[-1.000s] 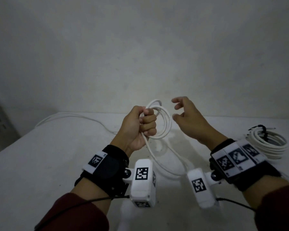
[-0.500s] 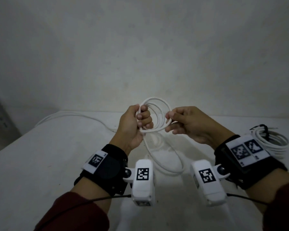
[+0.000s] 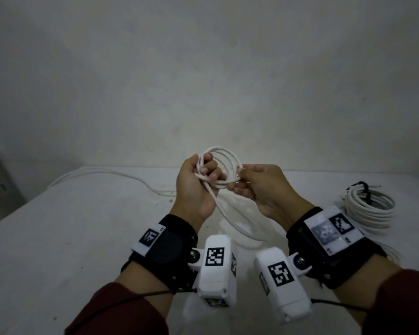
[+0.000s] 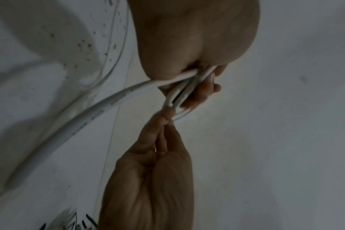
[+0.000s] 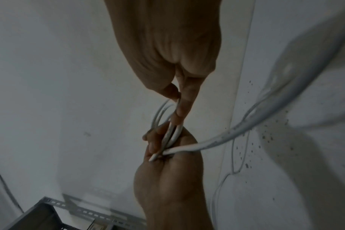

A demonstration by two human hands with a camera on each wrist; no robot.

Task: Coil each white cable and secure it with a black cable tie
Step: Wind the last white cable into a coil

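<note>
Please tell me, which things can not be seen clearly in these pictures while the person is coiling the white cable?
- Head view: where the loose white cable ends; the wrist cameras and right hand cover it.
- Head view: how the black tie closes on the finished coil; too small.
- Left wrist view: number of loops in the left hand; fingers cover them and the picture is dim.
- Right wrist view: grey metal frame, cut by the bottom edge.
</note>
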